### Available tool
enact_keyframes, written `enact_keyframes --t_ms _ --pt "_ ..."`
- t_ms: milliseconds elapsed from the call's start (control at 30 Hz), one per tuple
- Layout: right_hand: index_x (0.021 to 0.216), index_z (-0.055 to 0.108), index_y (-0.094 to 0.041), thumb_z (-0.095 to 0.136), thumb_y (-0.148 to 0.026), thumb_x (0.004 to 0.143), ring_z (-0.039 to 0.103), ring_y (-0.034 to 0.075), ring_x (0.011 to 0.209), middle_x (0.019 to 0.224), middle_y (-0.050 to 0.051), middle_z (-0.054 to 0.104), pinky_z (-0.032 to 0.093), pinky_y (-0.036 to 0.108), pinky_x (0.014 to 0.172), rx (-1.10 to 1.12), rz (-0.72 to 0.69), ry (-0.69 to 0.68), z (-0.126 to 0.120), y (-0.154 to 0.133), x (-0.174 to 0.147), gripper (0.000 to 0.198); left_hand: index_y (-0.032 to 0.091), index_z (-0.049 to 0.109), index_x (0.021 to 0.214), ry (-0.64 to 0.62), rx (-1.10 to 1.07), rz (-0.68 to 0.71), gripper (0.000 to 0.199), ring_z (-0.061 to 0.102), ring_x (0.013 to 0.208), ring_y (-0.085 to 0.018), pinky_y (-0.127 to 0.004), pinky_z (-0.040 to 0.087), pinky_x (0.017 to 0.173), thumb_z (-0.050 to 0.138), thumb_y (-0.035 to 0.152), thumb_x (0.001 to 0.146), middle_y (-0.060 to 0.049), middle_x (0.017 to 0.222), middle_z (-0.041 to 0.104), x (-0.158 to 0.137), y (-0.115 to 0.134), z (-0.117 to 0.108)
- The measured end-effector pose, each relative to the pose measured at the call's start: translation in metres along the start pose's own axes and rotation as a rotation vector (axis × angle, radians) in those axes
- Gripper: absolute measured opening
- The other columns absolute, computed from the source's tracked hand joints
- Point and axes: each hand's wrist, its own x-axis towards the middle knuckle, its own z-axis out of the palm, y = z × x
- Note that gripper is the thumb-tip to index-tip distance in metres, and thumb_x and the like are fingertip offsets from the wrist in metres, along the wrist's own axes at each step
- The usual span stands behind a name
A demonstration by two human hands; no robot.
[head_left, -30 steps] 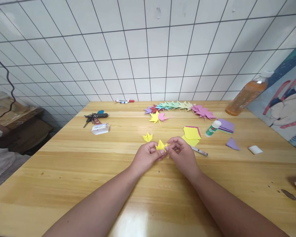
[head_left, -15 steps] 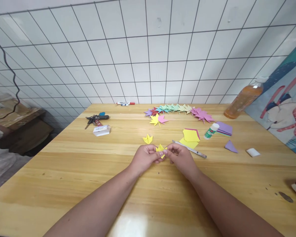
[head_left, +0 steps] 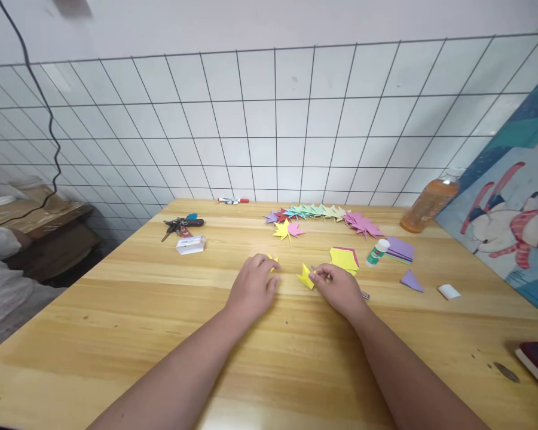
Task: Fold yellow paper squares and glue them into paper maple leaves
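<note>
Your left hand (head_left: 253, 285) is open, fingers partly hiding a small, pointed, yellow folded-paper piece (head_left: 274, 259); contact is unclear, and a careless sweep could crush it. Rightward, a second yellow folded-paper piece (head_left: 305, 277) is pinched in your right hand (head_left: 339, 291); overpressing could crease it. Bumping the slim grey cutter (head_left: 366, 295) behind could nick you.

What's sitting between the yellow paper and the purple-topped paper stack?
A glue stick, green with a white cap, as the head view shows.
</note>
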Motion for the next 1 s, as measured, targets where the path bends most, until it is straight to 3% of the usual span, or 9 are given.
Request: enact_keyframes --t_ms 100,233,300,367,467,633,800,867,1000 --pt "0.088 0.061 -0.022 0.056 -0.042 0.073 0.055 0.019 0.070 0.074 0.001 0.057 0.041 0.030 0.063 -0.104 -0.003 0.304 -0.014 0.002 0.002 0.025 0.021 0.058 0.104 -0.054 0.168 0.015 0.036 0.046 0.112 -0.024 -0.038 0.037 0.095 0.044 0.005 0.075 -0.009 0.118 0.052 -0.001 -0.009 0.005" --pt "0.105 0.048 -0.017 0.053 -0.030 0.074 0.053 0.024 0.090 0.100 0.012 0.054 0.041 0.038 0.079 -0.146 0.089 1.057 -0.034 0.013 0.003 0.034 0.015 0.051 0.114 -0.093 0.251 0.015 0.041 0.043 0.117 -0.024 -0.037 0.033 0.099 0.043 0.005 0.075 -0.013 0.123 0.049 -0.002 -0.017 0.015" --pt "0.117 0.040 -0.014 0.056 -0.024 0.069 0.048 0.028 0.104 0.116 0.019 0.048 0.037 0.042 0.088 -0.191 0.171 1.193 -0.042 0.024 0.006 0.052 0.014 0.051 0.113 -0.130 0.268 0.015 0.037 0.044 0.116 -0.024 -0.038 0.032 0.099 0.040 0.008 0.079 -0.014 0.120 0.052 -0.002 -0.018 0.018" --pt "0.128 0.030 -0.010 0.058 -0.023 0.066 0.045 0.031 0.111 0.123 0.022 0.045 0.033 0.043 0.093 -0.189 0.240 1.134 -0.045 0.037 0.011 0.069 0.014 0.051 0.115 -0.161 0.284 -0.001 0.035 0.041 0.120 -0.025 -0.040 0.029 0.101 0.037 0.012 0.083 -0.014 0.122 0.051 -0.003 -0.017 0.018" --pt "0.136 0.022 -0.013 0.059 -0.028 0.065 0.044 0.034 0.113 0.123 0.017 0.050 0.032 0.045 0.093 -0.148 0.331 0.851 -0.043 0.056 0.020 0.082 0.016 0.052 0.116 -0.148 0.334 -0.051 0.034 0.028 0.129 -0.028 -0.045 0.022 0.104 0.038 0.020 0.085 -0.012 0.137 0.039 -0.006 -0.016 0.017" --pt "0.120 0.052 -0.017 0.050 -0.040 0.074 0.054 0.030 0.095 0.101 0.014 0.061 0.040 0.042 0.079 -0.156 0.412 0.616 -0.041 0.071 0.028 0.051 0.016 0.048 0.123 -0.197 0.390 -0.084 0.040 0.037 0.122 -0.028 -0.047 0.022 0.103 0.036 0.024 0.086 -0.014 0.129 0.047 -0.015 -0.004 0.015" --pt "0.121 0.053 -0.018 0.037 -0.039 0.083 0.056 0.024 0.087 0.097 0.012 0.058 0.041 0.036 0.076 -0.080 0.205 0.696 -0.047 0.039 0.014 0.046 0.003 0.044 0.126 -0.349 0.396 -0.070 0.047 0.044 0.116 -0.031 -0.046 0.028 0.099 0.038 0.023 0.084 -0.024 0.123 0.050 -0.028 0.024 0.007" --pt "0.122 0.050 -0.021 0.044 -0.044 0.080 0.057 0.019 0.071 0.085 0.004 0.060 0.042 0.031 0.065 0.069 0.106 0.614 -0.045 0.016 0.005 0.048 0.003 0.050 0.120 -0.459 0.378 0.013 0.044 0.042 0.120 -0.032 -0.045 0.029 0.099 0.040 0.025 0.084 -0.025 0.128 0.047 -0.036 0.037 0.002" --pt "0.086 0.060 -0.017 0.055 -0.044 0.075 0.055 0.015 0.059 0.077 0.004 0.062 0.041 0.025 0.054 0.322 -0.016 0.311 -0.033 -0.019 -0.012 0.030 0.008 0.044 0.128 -0.522 0.447 0.156 0.046 0.042 0.121 -0.027 -0.043 0.026 0.103 0.035 0.030 0.089 -0.017 0.129 0.050 -0.054 0.052 -0.001"
